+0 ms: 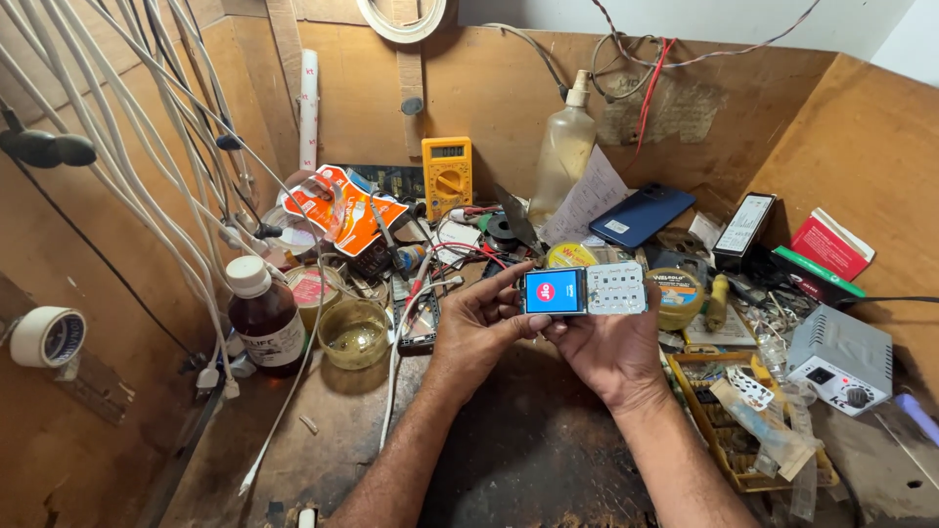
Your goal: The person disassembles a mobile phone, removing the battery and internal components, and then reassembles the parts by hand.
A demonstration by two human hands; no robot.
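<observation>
— What have we got, looking down from the head view?
— We hold a small keypad phone (584,291) sideways above the desk (528,450), its screen lit. Our left hand (476,328) pinches the screen end; our right hand (611,347) cradles the keypad end, fingers curled.
— Containers?
— A glass bowl (354,333) holds clear liquid; a brown bottle (264,315) stands capped beside it.

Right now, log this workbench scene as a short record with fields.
Held item: small keypad phone, screen lit blue, lying sideways
Left hand: grips the screen end
Right hand: supports the keypad end from below
Left of hands: glass bowl, brown bottle with white cap
Behind: yellow multimeter, blue smartphone
Right: grey control box
Surface: wooden bench
</observation>
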